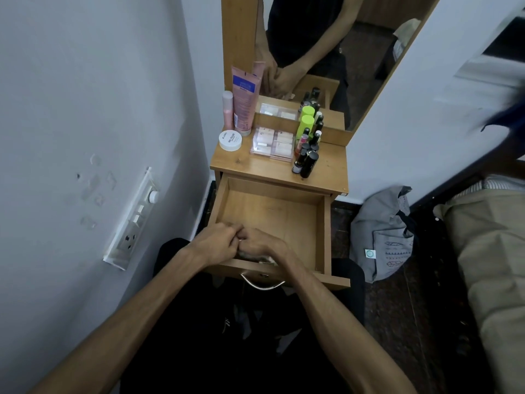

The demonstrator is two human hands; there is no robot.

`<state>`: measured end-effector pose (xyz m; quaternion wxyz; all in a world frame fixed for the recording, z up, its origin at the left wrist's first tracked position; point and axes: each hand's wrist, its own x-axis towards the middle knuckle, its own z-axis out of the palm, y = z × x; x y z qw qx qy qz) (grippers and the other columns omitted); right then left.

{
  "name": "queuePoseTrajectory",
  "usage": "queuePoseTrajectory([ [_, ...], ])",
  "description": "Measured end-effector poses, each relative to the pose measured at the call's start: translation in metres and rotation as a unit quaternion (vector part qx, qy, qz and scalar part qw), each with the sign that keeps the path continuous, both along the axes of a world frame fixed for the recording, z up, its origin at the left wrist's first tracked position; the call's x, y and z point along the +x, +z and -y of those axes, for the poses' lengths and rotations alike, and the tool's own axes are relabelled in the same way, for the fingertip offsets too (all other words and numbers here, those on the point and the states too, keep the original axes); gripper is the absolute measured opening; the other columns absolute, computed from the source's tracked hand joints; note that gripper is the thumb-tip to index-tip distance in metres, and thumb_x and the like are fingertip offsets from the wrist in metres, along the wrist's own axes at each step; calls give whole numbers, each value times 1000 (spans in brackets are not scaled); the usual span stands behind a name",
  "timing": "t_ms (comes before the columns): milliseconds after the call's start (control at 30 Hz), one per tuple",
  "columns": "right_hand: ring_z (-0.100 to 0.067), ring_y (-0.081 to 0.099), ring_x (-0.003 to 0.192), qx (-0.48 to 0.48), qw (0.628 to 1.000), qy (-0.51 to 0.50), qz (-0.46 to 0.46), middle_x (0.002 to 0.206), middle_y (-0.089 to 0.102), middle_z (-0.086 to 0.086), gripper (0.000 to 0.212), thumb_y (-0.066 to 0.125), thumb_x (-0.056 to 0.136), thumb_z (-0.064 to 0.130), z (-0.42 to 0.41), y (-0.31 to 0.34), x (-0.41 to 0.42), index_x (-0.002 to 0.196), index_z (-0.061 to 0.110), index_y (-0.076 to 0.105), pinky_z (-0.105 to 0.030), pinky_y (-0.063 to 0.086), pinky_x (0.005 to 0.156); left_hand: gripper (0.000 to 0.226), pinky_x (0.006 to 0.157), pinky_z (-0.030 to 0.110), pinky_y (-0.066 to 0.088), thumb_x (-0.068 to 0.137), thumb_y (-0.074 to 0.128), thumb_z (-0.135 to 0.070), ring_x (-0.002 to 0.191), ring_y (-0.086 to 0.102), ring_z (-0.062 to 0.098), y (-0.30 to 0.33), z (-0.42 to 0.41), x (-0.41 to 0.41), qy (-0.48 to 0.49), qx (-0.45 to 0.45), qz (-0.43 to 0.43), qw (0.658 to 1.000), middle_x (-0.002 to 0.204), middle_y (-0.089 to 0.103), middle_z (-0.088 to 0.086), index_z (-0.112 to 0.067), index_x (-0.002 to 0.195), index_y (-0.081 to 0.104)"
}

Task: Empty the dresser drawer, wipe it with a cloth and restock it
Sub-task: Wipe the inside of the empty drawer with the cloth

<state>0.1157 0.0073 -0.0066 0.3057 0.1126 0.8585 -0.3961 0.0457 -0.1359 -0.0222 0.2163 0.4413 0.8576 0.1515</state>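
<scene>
The wooden dresser drawer (324, 223) is pulled out and its floor is bare. Both hands are together at its front left corner. My left hand (218, 241) and my right hand (262, 245) are curled over something pale and crumpled (267, 259) that lies against the drawer's front wall; most of it is hidden, so I cannot tell whether it is the cloth. On the dresser top (264, 169) stand a pink tube (245, 100), a white round jar (230, 140), a clear box of small bottles (273, 143), a green-capped bottle (306, 123) and several dark small bottles (308, 160).
A mirror (326, 52) rises behind the dresser top. A wall with a switch panel (133, 220) is close on the left. A grey bag (383, 234) sits on the dark floor right of the drawer, next to a bed (488, 251).
</scene>
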Motion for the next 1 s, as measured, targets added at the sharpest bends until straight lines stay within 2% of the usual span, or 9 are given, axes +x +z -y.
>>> queuePoseTrajectory([
  [167, -31, 67, 93, 94, 991, 57, 71, 104, 71, -11, 26, 47, 91, 21, -33, 2, 16, 106, 13, 67, -50, 56, 87, 23, 73, 32, 51, 97, 46, -21, 86, 64, 19, -1, -29, 26, 33, -23, 122, 992, 101, 67, 7, -19, 117, 57],
  [267, -25, 65, 90, 132, 984, 63, 100, 108, 70, -7, 29, 49, 92, 25, -52, 10, 33, 115, 17, 66, -44, 55, 82, 36, 89, 36, 54, 92, 50, -27, 101, 63, 20, 2, -59, 40, 45, -58, 178, 981, 120, 68, 5, -25, 127, 56],
  [367, -25, 64, 95, 156, 978, 38, 136, 114, 68, -6, 32, 50, 98, 30, -67, 22, 53, 126, 18, 62, -38, 51, 83, 42, 75, 26, 47, 89, 55, -19, 95, 61, 17, 12, -89, 53, 34, -72, 232, 970, 121, 67, 4, -24, 131, 59],
  [500, -31, 62, 107, 173, 970, 34, 166, 123, 65, -14, 33, 45, 105, 26, -77, 40, 71, 130, 10, 59, -38, 50, 87, 34, 62, 25, 45, 87, 55, -15, 84, 60, 14, 20, -111, 64, 22, -84, 276, 957, 108, 63, 1, -29, 118, 58],
  [600, -18, 61, 80, 173, 979, 9, 108, 103, 65, -6, 27, 53, 100, 22, -83, 40, 75, 125, 14, 62, -27, 50, 66, 35, 68, 26, 49, 86, 60, -14, 89, 62, 14, 21, -108, 57, 26, -71, 322, 944, 109, 65, 0, -29, 117, 58],
  [667, -16, 64, 77, 211, 974, 40, 71, 101, 67, -3, 25, 58, 96, 20, -92, 40, 63, 118, 12, 65, -25, 49, 60, 29, 72, 31, 51, 86, 61, -12, 90, 64, 18, 18, -106, 50, 44, -4, 348, 937, 102, 70, 2, -20, 113, 65],
  [767, -21, 66, 88, 371, 921, 117, -17, 104, 71, -5, 22, 61, 95, 29, -104, 47, 36, 110, 14, 67, -34, 51, 82, 25, 73, 25, 56, 88, 65, -9, 90, 69, 13, 12, -113, 43, 135, 151, 350, 914, 100, 73, 1, -17, 111, 69],
  [867, -24, 64, 101, 444, 860, 170, -183, 107, 68, -4, 29, 65, 94, 35, -122, 46, 19, 121, 26, 68, -43, 42, 99, 34, 71, 9, 44, 85, 69, -7, 94, 65, 7, 11, -130, 40, 230, 240, 268, 904, 107, 69, -5, -19, 117, 68],
  [1000, -29, 62, 104, 470, 820, 214, -249, 111, 69, -9, 24, 64, 93, 24, -139, 21, 12, 114, 20, 73, -44, 40, 96, 47, 90, 29, 52, 84, 66, -3, 112, 60, 19, -5, -157, 44, 272, 241, 263, 894, 124, 63, 4, -12, 130, 62],
])
